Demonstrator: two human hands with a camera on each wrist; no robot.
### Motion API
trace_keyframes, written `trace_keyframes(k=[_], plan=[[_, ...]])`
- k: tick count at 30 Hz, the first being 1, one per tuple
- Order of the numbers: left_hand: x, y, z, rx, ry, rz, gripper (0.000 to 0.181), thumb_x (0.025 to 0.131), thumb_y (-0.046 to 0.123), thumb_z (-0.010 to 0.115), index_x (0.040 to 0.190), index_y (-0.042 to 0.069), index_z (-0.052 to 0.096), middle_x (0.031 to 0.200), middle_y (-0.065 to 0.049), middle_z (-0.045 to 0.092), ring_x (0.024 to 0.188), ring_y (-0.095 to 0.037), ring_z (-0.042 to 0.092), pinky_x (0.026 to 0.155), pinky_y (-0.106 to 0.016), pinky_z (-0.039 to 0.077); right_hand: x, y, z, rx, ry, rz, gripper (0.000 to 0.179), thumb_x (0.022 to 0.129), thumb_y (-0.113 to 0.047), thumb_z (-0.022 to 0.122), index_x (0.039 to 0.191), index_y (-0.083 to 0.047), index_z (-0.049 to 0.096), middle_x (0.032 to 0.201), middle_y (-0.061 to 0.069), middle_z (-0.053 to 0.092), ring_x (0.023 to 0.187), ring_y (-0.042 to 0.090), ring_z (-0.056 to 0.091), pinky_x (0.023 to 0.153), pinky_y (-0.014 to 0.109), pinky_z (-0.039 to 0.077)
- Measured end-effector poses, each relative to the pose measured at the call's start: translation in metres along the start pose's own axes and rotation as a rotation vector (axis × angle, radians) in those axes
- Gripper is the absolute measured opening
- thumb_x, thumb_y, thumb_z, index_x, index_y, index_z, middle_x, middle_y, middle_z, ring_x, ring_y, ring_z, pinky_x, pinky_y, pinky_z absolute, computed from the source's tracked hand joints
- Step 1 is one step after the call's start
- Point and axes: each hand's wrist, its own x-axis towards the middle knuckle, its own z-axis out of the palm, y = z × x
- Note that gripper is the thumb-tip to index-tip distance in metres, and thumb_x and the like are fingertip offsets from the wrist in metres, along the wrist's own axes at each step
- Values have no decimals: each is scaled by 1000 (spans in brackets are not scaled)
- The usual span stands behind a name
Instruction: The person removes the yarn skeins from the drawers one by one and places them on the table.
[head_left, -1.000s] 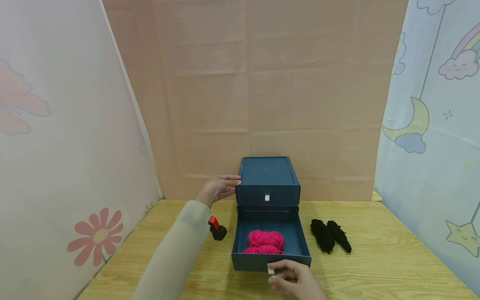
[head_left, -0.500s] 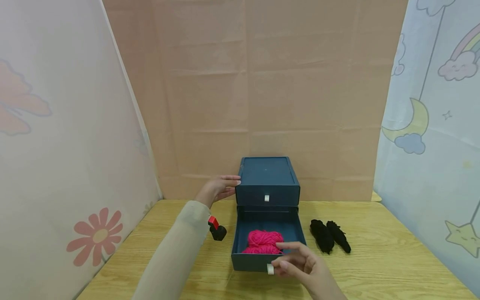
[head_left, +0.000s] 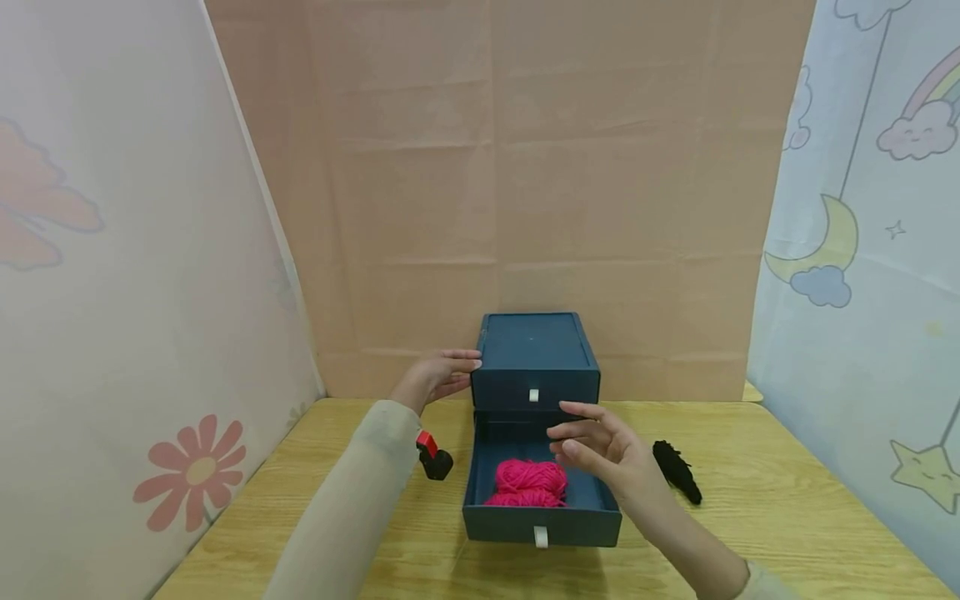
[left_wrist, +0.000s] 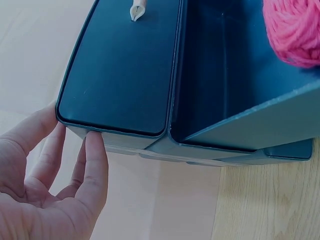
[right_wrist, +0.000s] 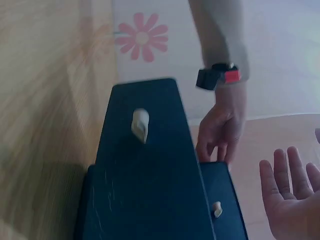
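Note:
My left hand (head_left: pixel 438 375) rests its fingertips against the left side of the dark blue two-drawer box (head_left: pixel 532 342); the left wrist view shows them at the upper drawer's edge. The lower drawer (head_left: pixel 498 525) is pulled out, with a skein of bright pink yarn (head_left: pixel 531 479) lying in it near the front. Over the drawer's right side hovers my right hand (head_left: pixel 603 446), its fingers loosely bent and holding nothing. White pull tabs mark both drawers, the lower tab (head_left: pixel 541 537) hanging free. A black fuzzy bundle (head_left: pixel 677 473), like yarn, lies on the table to the right.
The wood-grain table (head_left: pixel 787 517) runs under everything. Behind the box rises a tan backdrop (head_left: pixel 600 208), with patterned sheets on both sides. A small black and red camera (head_left: pixel 433 457) sits at my left wrist.
My right hand has let go of the lower drawer's tab and moved up over the drawer, hiding one of two black bundles. My left hand and the drawer have stayed put.

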Motion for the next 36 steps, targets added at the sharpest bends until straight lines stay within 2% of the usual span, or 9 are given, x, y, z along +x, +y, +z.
trace_keyframes(k=[3,6,13,17,23,29,36], plan=[[1,1,1,5,8,-13,24,86,22,66,109,17,68,115,-3,61,99,-18,62,90,-34,48,16,4,-3,-37,-33,-14,45,90,-15,60,132,-12,44,116,16,58,103,24,61,86,34,51],[1,1,1,13,12,-22,23,86,22,65,109,18,68,116,-3,60,99,-18,61,90,-34,49,30,11,-7,-100,-75,14,47,89,-21,62,132,-13,44,118,13,57,107,27,58,87,35,50],[1,0,0,17,-5,-15,24,89,22,62,111,18,68,119,-3,59,102,-18,60,93,-36,47,53,36,-15,-202,-251,94,51,88,-25,63,133,-10,45,124,12,52,114,33,51,90,39,48],[0,0,0,19,-11,-8,24,89,23,62,112,19,67,119,-2,59,103,-19,60,94,-37,46,60,50,-17,-236,-348,144,47,88,-25,64,130,-13,48,127,15,50,118,36,46,90,42,48],[1,1,0,16,-1,-15,25,85,26,67,109,19,68,117,-2,60,99,-18,62,92,-35,47,68,62,-17,-289,-443,183,48,88,-25,64,129,-5,49,126,20,50,114,36,47,86,41,49],[2,2,-1,-5,-11,-10,28,83,25,69,110,17,68,117,-4,60,98,-18,62,95,-36,46,74,62,-16,-361,-501,226,46,86,-24,65,127,-5,51,122,17,52,108,29,51,86,44,48],[2,1,-1,-11,-7,-20,26,83,25,69,109,18,69,116,-2,60,97,-17,62,92,-35,48,78,64,-14,-370,-538,287,45,84,-17,67,124,-4,54,120,16,53,108,29,50,85,47,49]])
